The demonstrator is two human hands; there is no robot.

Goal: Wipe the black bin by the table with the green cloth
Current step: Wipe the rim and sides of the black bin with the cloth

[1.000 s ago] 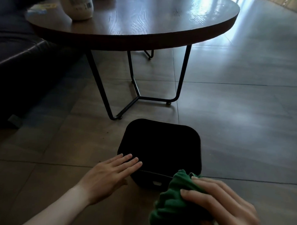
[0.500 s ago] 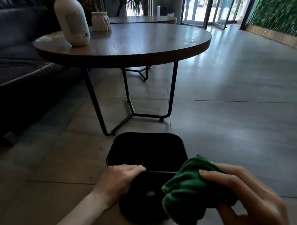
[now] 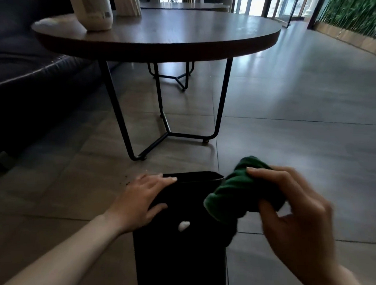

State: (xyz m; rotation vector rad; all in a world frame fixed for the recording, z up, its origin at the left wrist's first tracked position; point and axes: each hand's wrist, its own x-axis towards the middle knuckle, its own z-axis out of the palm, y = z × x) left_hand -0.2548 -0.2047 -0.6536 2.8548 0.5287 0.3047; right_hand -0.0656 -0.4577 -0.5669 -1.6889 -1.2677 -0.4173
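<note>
One tall black plastic bin with rounded corners, standing on the grey tiled floor at bottom centre, its near wall facing the camera and bearing a small white mark. Left hand laid over the bin's upper left corner, fingers lightly bent across the rim, thumb pressed against the near wall, so gripping the corner. Right hand curled round a bunched dark green cloth, fingers over the top and thumb underneath. Cloth held at the bin's upper right corner, overlapping rim and wall; whether actually touching, not clear. Right hand somewhat blurred. Both bare forearms reaching in from the bottom edge.

Just beyond the bin, a round dark wooden surface on thin black bent-metal legs, the nearest foot close to the bin's far left corner but apart from it. Near the surface's far left edge, a large off-white bottle-shaped vase with a label, and a smaller ribbed white vase behind it. Second round table farther back, its black legs visible under the first. Dark leather sofa along the left side. Glass doors in the far background, and a wall of green foliage at upper right. Few small dark specks on the floor left of the bin.
</note>
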